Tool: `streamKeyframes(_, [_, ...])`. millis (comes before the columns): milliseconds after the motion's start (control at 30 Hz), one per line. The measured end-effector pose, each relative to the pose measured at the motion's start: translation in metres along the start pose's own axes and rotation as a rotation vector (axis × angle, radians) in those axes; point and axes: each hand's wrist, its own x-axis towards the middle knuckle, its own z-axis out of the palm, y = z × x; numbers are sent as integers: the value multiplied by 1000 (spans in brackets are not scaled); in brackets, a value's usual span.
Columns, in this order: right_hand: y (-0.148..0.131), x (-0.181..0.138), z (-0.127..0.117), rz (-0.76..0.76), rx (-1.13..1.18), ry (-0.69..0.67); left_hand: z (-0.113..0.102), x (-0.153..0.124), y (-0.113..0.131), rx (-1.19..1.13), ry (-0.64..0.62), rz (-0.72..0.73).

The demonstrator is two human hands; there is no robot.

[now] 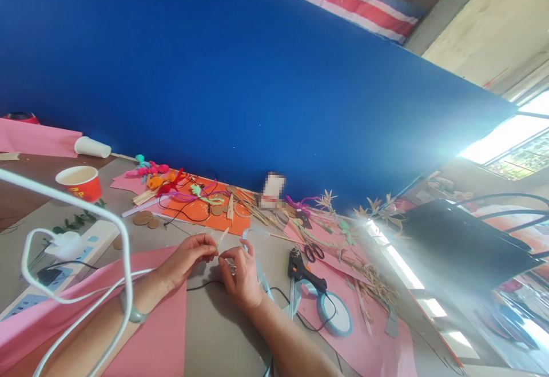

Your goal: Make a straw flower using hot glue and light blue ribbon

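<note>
My left hand (198, 253) is closed in a pinch on a thin, pale, pointed strip (223, 235), like a dried leaf or straw. Close beside it, my right hand (241, 274) has its thumb and forefinger drawn together near the strip's lower end; what lies between them is too small to make out. A light blue ribbon (262, 278) runs up behind the right hand. To the right of that hand lies a black glue gun (295, 264), with a roll of light blue ribbon (348, 324) below it.
A white cable (127, 251) loops across the near left, over a power strip (77, 268). A red paper cup (86, 185) stands at left. Orange paper (238, 220) holds coloured pipe cleaners; black-handled scissors (315, 251) and dried stalks lie right. A blue panel (214, 79) rises behind.
</note>
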Motion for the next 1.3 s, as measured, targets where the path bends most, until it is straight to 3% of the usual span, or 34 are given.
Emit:
streamKeyframes(133, [7,7,-3,114,68,114,-2,2,2,-6,7,27])
streamKeyframes(267, [13,20,-8,425,304,163,-1,2,6,-16,16,51])
streamKeyframes(433, [21,35,-18,701,704,48,1,0,11,-6,42,73])
streamKeyframes(567, [28,42,-28,781,782,-76,1,-1,13,-22,73,71])
streamKeyframes(733, [40,51,-44,775,661,-167,-2,1,12,-28,81,94])
streamKeyframes(867, [45,62,-74,744,568,-93,-5,4,10,-46,94,78])
streamKeyframes(967, [39,57,-107,636,387,30,-4,4,10,-53,85,73])
streamKeyframes(1133, [32,0,-151,655,134,145,-4,3,10,-49,68,71])
streamKeyframes(1300, [49,-81,-161,784,-304,35,-8,4,5,-41,60,82])
